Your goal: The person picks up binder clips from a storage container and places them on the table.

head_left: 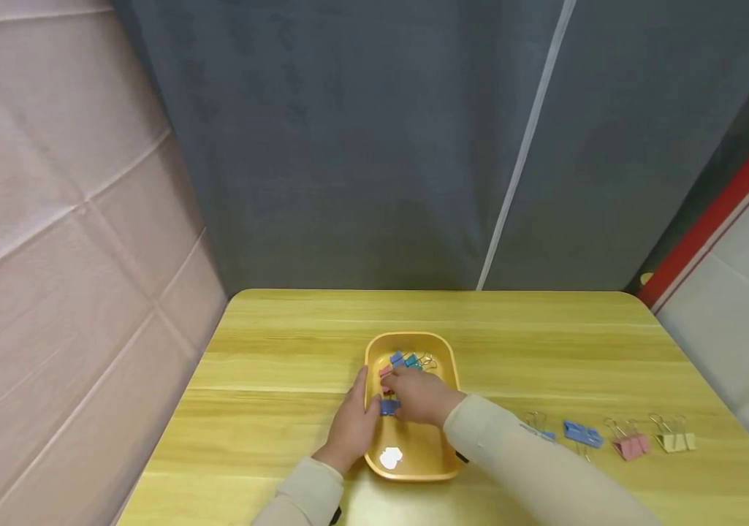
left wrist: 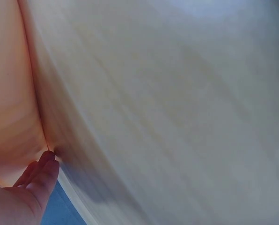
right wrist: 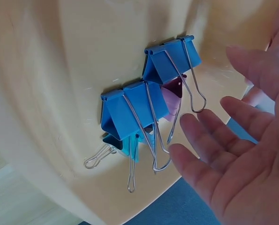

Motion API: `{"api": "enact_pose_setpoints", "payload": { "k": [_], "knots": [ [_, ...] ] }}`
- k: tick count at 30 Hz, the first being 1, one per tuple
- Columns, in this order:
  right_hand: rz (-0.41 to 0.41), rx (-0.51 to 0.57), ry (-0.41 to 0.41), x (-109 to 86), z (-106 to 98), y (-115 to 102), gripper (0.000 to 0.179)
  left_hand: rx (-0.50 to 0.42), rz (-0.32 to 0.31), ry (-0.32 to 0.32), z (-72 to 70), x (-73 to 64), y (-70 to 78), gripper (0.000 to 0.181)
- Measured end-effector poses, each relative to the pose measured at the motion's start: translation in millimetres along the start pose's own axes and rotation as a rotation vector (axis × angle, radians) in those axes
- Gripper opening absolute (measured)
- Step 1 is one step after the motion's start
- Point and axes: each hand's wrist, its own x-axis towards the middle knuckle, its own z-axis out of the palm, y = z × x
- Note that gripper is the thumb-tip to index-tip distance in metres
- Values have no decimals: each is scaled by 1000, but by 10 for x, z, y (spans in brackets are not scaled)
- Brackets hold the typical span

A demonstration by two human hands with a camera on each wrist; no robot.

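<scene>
In the head view, several binder clips lie in a yellow-orange plastic tray. My left hand is at the tray's left side, its straight fingers touching the outer wall and the thumb near the rim. My right hand is over the tray, partly covering the clips. Up close, its fingers are spread and loosely bent beside the clips, holding nothing. Two blue binder clips stand near a pink clip and a teal clip, which are partly hidden.
On the wood-grain table, right of the tray, lie a blue clip, a pink clip and a pale yellow clip. Another blue clip is partly behind my right sleeve. A dark curtain hangs behind the table.
</scene>
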Motion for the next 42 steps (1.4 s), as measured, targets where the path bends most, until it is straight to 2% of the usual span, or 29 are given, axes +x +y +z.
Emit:
{"api": "enact_pose_setpoints", "payload": {
  "k": [8,21,27,34,38,42],
  "knots": [
    [-6,34,-26,33,37,13,39,5,-8,7,9,2,-5,60],
    [-39,0,-82,61,64,3,26,7,3,6,4,7,-19,59],
    [-46,-26,-119,101,81,-11,27,10,1,4,-3,-3,-13,59],
    [6,-13,-203,159,58,-75,26,14,6,7,-3,-3,-23,59],
    [41,8,-234,187,83,-91,23,13,11,9,1,0,-28,59],
    [56,-18,-244,215,126,-97,19,9,11,11,10,8,-38,58]
  ]
}}
